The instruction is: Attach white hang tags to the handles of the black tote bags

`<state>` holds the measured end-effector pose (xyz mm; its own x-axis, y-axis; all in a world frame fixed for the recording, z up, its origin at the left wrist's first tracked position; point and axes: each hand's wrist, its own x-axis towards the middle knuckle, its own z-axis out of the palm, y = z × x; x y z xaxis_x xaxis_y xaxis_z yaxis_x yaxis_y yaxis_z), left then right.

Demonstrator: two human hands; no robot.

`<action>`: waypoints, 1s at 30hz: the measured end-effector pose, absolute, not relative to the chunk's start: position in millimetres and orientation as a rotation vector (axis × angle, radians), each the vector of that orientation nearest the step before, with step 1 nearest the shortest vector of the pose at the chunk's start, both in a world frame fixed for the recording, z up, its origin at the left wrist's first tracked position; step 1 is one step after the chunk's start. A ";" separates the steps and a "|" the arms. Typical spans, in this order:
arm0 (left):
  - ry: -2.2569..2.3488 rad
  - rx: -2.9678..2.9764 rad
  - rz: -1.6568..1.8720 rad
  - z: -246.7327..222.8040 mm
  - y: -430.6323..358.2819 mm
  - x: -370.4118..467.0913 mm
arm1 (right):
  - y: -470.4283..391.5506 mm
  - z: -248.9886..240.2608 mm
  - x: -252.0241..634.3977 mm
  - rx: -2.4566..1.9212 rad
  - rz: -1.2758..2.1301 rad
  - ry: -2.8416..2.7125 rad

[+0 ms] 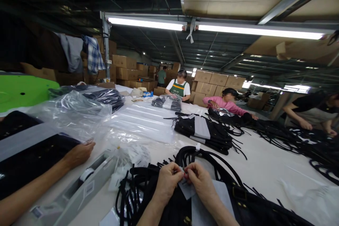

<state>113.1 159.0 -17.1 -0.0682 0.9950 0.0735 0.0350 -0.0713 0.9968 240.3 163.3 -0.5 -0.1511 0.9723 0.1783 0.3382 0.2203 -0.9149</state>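
At the table's near edge, the black strapped bag [185, 204] lies under the left hand [166, 182] and right hand [200, 180], both pinching 1 small white tag [184, 174], apparently mid-attachment, needing steady fingertips.

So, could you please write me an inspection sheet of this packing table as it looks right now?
Surface: white table, largely covered with goods.
Job's things: black strapped bag under the wearer's hands; small white tag pinched between both.
Clutter: clear plastic bags; grey tape dispenser; stack of black bags; loose black straps.
Grippers: left hand and right hand meet at the tag; a co-worker's hand rests by the plastic.
Cables: nothing seen.
Surroundings: cardboard boxes, strip lights, a green panel, other people working along the far side.
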 end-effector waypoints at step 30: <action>1.342 1.624 1.304 -25.7 152.5 117.1 | 171.9 -8.3 247.9 -0.955 1.472 -1.028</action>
